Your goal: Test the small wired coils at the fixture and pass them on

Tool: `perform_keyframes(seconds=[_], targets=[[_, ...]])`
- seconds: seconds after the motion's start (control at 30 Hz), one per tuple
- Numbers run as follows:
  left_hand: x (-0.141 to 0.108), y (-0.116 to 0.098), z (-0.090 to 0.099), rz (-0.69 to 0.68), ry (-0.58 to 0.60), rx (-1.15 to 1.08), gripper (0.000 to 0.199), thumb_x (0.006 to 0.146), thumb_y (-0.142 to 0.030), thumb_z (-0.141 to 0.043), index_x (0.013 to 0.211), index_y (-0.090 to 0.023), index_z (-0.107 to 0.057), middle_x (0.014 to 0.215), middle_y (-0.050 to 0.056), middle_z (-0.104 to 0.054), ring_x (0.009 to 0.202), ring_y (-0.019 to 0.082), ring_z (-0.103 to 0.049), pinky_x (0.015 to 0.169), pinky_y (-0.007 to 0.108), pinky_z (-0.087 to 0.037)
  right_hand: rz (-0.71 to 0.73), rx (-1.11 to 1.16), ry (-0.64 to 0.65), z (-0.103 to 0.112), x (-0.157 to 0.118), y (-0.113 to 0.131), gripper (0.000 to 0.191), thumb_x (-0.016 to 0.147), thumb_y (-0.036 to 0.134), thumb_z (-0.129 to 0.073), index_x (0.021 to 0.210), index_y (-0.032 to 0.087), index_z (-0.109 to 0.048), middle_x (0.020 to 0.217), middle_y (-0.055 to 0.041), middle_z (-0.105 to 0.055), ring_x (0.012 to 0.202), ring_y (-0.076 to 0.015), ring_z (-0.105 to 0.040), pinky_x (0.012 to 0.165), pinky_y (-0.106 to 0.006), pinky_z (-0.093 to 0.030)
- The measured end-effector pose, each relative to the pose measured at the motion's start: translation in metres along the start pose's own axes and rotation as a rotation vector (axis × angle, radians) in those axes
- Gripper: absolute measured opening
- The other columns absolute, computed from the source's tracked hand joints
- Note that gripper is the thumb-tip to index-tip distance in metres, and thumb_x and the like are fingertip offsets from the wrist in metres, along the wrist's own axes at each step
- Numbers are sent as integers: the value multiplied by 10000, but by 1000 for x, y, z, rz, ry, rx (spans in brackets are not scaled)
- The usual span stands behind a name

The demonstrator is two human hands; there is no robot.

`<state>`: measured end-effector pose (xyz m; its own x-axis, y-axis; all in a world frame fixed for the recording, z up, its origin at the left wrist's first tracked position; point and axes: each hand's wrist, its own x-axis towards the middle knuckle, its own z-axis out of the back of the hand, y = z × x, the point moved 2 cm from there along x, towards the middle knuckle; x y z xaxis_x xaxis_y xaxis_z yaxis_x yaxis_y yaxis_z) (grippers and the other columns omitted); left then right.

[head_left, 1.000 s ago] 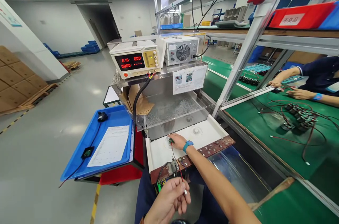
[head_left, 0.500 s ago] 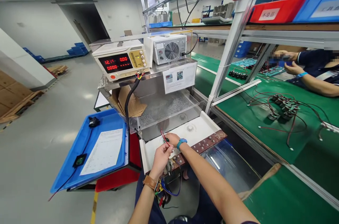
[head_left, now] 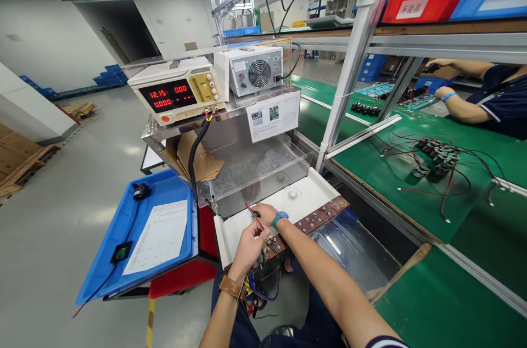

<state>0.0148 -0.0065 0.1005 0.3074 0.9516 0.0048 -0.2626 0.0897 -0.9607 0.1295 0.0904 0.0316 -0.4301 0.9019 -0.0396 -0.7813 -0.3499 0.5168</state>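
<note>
My left hand (head_left: 250,245), with a brown strap at the wrist, is closed in a pinch on a thin red wire (head_left: 252,212). Just beyond it, my right hand (head_left: 267,214), wearing a blue band, is closed around a small dark green part (head_left: 256,214) from which the wire seems to run. Fingers cover most of that part, so its kind is unclear. Both hands are over a white tray (head_left: 304,190), close to the brown strip (head_left: 317,223) with rows of metal studs along its near edge. Wires and metal clips sit below my left hand.
A power supply (head_left: 175,90) with red digits stands on a metal shelf behind the tray. At left, a blue tray (head_left: 99,249) holds a paper sheet (head_left: 158,235). Wired cylindrical parts (head_left: 438,155) lie on the green bench at right, where a co-worker's arm (head_left: 465,109) shows.
The red wire now sticks out straighter, up and to the left of my hands, where before it curled. My hands stay close together. The co-worker's hands have moved apart.
</note>
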Motion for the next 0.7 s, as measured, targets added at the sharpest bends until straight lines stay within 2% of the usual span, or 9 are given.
perform_keyframes(seconds=[0.17,0.33,0.7], targets=[[10,18,-2,16,-61,131,258,756,-414,-622,625,-207,-542,644,-13,-586,667,166,-517,682,286,-398,-2,-28,10,-1,1,0,256,810,242,-623,1059,203,-667,1055,-58,-656,894,-187,-598,784,-255,-434],[14,39,-6,57,-83,207,267,747,-426,-607,599,-209,-553,595,-14,-579,623,162,-510,637,280,-376,-9,-30,6,-5,3,-3,256,796,263,-644,1045,205,-660,1067,-59,-651,875,-184,-593,762,-255,-429],[18,50,-9,125,-41,202,309,737,-484,-572,588,-217,-528,563,-18,-544,570,145,-496,577,262,-349,-34,5,-12,-9,5,-6,277,786,266,-659,1058,216,-660,1080,-47,-646,872,-175,-592,764,-258,-424]])
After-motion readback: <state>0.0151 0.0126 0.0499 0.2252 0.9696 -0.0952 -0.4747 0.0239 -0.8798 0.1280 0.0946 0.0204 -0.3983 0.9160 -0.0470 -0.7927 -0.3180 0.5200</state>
